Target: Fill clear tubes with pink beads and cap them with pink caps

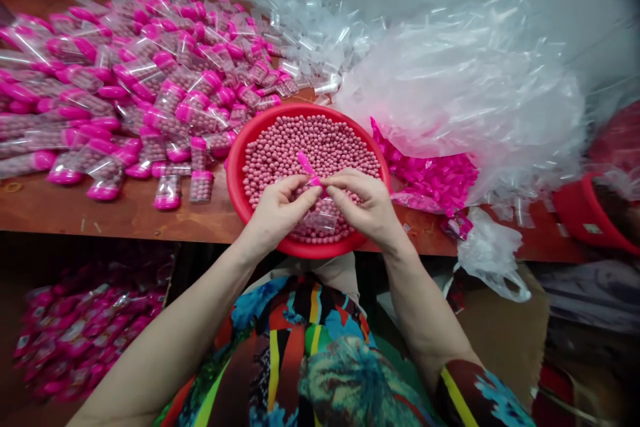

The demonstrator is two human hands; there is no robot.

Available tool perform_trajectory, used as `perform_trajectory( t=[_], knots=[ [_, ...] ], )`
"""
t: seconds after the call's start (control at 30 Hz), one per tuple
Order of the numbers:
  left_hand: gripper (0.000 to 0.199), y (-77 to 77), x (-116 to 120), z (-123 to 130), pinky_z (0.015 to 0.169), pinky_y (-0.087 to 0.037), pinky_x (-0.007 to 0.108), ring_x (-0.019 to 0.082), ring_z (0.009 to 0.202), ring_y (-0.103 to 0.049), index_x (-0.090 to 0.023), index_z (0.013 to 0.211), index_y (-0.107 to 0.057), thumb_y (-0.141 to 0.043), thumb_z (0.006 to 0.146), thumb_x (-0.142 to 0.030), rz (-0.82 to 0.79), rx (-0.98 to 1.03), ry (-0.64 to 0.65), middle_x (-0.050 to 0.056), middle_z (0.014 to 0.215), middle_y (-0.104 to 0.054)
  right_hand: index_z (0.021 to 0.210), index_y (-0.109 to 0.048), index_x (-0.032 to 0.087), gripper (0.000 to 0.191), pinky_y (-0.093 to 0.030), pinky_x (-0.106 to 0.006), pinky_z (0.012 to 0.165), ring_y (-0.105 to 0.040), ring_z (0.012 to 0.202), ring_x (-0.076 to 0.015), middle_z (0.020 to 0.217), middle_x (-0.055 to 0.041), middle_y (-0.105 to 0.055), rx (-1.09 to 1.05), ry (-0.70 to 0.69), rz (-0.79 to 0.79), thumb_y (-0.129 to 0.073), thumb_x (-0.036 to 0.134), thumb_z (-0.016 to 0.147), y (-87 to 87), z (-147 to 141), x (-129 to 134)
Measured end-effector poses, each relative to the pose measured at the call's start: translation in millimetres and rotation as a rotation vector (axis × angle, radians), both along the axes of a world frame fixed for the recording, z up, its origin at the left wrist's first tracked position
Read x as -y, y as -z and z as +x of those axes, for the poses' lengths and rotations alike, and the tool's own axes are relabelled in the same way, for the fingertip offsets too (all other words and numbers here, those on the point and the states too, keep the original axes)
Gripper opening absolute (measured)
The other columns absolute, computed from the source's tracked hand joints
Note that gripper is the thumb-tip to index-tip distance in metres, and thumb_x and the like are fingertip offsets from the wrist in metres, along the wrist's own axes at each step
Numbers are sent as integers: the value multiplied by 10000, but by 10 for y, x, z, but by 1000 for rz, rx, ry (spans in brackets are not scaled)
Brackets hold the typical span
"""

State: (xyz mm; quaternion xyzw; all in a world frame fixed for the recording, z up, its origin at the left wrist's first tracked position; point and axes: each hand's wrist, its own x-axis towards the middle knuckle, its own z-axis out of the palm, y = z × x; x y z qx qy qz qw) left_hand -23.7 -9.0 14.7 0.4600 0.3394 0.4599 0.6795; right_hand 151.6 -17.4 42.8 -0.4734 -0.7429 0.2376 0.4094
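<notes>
We see our left hand and right hand meeting over a red basin of small pink balls, set at the table's front edge. Fingers of both are closed to a pinch, thumbs inward, on a bright pink plastic piece; its long end points up and away from us, above the balls. A clear container shows just below the fingertips (whether we grip it too, we cannot tell). Left of the basin: a broad heap of filled containers with pink ends. Right: loose pink pieces beside a large translucent bag. Behind: empty clear containers.
</notes>
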Motion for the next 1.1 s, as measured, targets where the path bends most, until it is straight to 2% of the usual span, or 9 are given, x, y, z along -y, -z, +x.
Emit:
perform_trajectory(
  t=[0.1, 0.2, 0.27, 0.37, 0.43, 0.5, 0.53, 0.67, 1.1],
  knots=[
    [267, -14, -18, -17, 506, -297, 234, 86, 540, -436, -155, 846, -727, -811, 810, -406, -102, 46, 206, 4, 687, -605, 1049, -755, 217, 368, -588, -338, 885, -696, 933, -184, 990, -51, -758, -204, 24, -235, -589, 543, 999, -19, -34, -172],
    [273, -6, -63, -37, 464, -245, 226, 69, 490, -398, -153, 792, -711, -850, 765, -387, -201, 82, 220, -2, 629, -580, 1129, -728, 207, 484, -594, -330, 914, -700, 951, -177, 981, -46, -744, -352, 1, -334, -539, 634, 998, 26, -89, -307],
    [267, 6, -104, -42, 458, -262, 215, 75, 504, -431, -155, 791, -710, -858, 751, -374, -275, 148, 158, 5, 650, -599, 1138, -714, 223, 439, -582, -354, 981, -698, 1009, -185, 1033, -50, -740, -344, 30, -245, -551, 608, 1004, 60, -94, -296],
    [264, 34, -163, -34, 484, -354, 207, 95, 557, -506, -154, 805, -721, -857, 753, -374, -351, 226, 98, 15, 690, -629, 1190, -692, 237, 375, -515, -439, 1127, -650, 1207, -239, 1226, -92, -708, -150, 0, -23, -652, 540, 972, 123, -66, -148],
    [254, 60, -189, -23, 545, -435, 215, 109, 613, -555, -149, 817, -737, -862, 748, -359, -360, 270, 92, 20, 716, -649, 1344, -617, 225, 569, -440, -505, 1214, -561, 1359, -299, 1388, -142, -630, 23, -49, 104, -778, 518, 883, 200, -67, -39],
    [234, 86, -202, -13, 607, -481, 225, 119, 660, -581, -143, 824, -752, -859, 752, -339, -357, 296, 89, 28, 744, -667, 1502, -468, 207, 832, -376, -545, 1266, -471, 1454, -337, 1501, -182, -533, 140, -38, 187, -856, 469, 815, 305, -101, 21],
    [221, 98, -204, -9, 620, -485, 227, 121, 672, -584, -140, 821, -756, -850, 763, -331, -355, 296, 89, 33, 751, -672, 1544, -404, 202, 884, -361, -555, 1278, -446, 1477, -342, 1525, -191, -505, 176, -18, 208, -855, 436, 821, 359, -126, 29],
    [216, 121, -202, 1, 601, -464, 222, 115, 651, -553, -126, 757, -736, -810, 811, -321, -351, 276, 118, 38, 710, -647, 1558, -350, 211, 787, -387, -577, 1266, -479, 1455, -336, 1485, -178, -544, 227, 35, 261, -756, 367, 902, 486, -207, -18],
    [260, 93, -218, -50, 569, -467, 200, 110, 607, -525, -117, 743, -696, -782, 859, -334, -470, 444, 274, 31, 653, -587, 1533, -369, 180, 784, -514, -510, 1182, -592, 1330, -318, 1377, -173, -606, 195, 97, 454, -758, 438, 904, 434, -264, -3]
  ],
)
